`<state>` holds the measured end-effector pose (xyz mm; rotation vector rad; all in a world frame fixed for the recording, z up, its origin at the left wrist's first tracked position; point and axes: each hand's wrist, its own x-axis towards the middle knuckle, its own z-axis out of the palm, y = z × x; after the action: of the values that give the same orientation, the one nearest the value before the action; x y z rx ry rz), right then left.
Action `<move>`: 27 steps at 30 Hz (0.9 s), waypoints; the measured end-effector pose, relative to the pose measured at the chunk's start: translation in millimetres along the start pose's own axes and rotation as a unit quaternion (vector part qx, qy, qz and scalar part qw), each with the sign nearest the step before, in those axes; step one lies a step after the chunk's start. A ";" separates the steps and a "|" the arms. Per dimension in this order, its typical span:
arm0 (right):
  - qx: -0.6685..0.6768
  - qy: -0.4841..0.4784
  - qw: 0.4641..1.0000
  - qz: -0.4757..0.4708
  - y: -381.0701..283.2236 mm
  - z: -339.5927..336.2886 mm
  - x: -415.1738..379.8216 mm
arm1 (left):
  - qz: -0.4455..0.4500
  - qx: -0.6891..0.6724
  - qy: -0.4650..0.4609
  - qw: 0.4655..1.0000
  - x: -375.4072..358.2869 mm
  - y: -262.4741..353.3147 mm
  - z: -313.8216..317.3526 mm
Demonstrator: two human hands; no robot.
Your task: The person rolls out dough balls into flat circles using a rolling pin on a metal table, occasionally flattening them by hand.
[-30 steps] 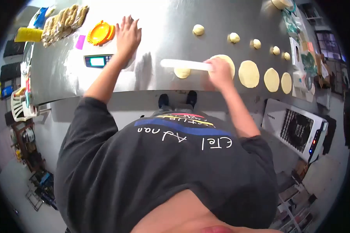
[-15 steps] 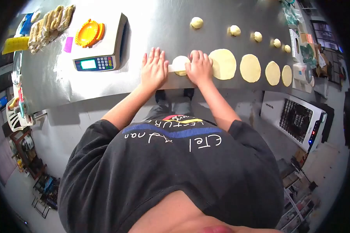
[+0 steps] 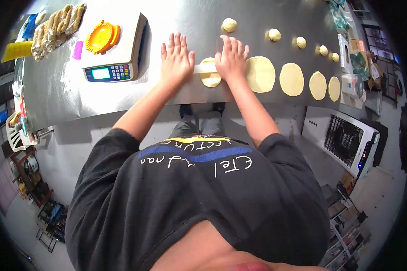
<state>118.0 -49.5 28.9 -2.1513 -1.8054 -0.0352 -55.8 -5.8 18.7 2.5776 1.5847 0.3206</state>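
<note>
A white rolling pin (image 3: 206, 68) lies across a small flattened round of dough (image 3: 210, 80), which shows on both sides of it. My left hand (image 3: 177, 62) rests flat over the pin's left end, fingers stretched forward and apart. Over the right end lies my right hand (image 3: 232, 59), its fingers also extended; the palms hide both pin ends. Just right of that hand is a large rolled dough disc (image 3: 260, 75). Farther right lie more flat discs, including a dough disc (image 3: 291, 79). A dough ball (image 3: 229, 25) sits beyond my right hand.
Left of my hands stands a digital scale (image 3: 107, 73) with an orange dumpling mould (image 3: 100, 37) on it. Bagged food sticks (image 3: 58, 29) lie at the far left. More dough balls, such as a dough ball (image 3: 274, 35), line the metal table (image 3: 185, 18).
Both hands and the rolling pin have moved forward, away from my body, across the dough. More of the dough now shows on the near side of the pin.
</note>
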 end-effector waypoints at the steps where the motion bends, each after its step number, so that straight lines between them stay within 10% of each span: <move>1: 0.002 -0.006 1.000 0.003 -0.2 -0.3 -13.5 | 0.008 0.025 -0.018 0.999 -13.4 7.1 -9.2; 16: 0.084 0.018 0.994 -0.062 12.8 -30.9 -104.2 | 0.162 -0.046 0.005 0.986 -98.8 1.3 -23.3; 19: 0.132 0.041 0.990 -0.036 28.2 -53.2 -71.3 | 0.017 -0.172 0.136 0.976 -65.8 18.6 -24.7; 23: 0.089 0.078 0.992 0.044 105.5 -52.5 -33.5 | -0.074 -0.257 0.032 0.963 -19.4 31.3 -0.7; 25: 0.055 -0.002 0.995 0.079 145.6 -52.5 -17.0 | 0.148 -0.072 -0.033 0.986 -16.2 29.5 26.9; 27: 0.054 -0.045 0.994 0.087 172.3 -51.3 -6.7 | 0.163 -0.035 -0.080 0.983 -14.1 42.9 4.5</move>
<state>292.2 -93.9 35.4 -2.2549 -1.6203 0.1989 -23.6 -37.7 20.9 2.7254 1.0792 0.1829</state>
